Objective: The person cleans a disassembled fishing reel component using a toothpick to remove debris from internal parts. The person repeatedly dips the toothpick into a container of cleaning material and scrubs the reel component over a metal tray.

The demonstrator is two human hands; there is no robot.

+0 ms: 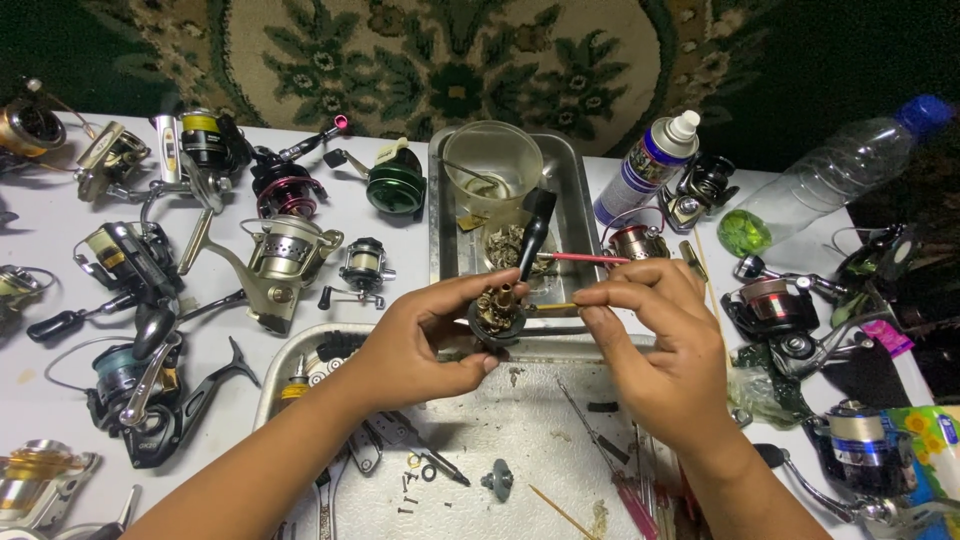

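Gripping a small dark reel part (497, 318) with a brass-coloured core at frame centre, the left hand (420, 345) has its fingers curled tight around it, just above the near metal tray (500, 420). The right hand (655, 345) pinches a thin stick (550, 306) between thumb and forefinger, its tip touching the part. Behind them a second steel tray (570, 190) holds a clear cup (492, 165). A spray can (645, 165) lies upper right, beside a clear plastic bottle (830, 180). Fishing reels (285, 255) crowd the white table (60, 370) on the left.
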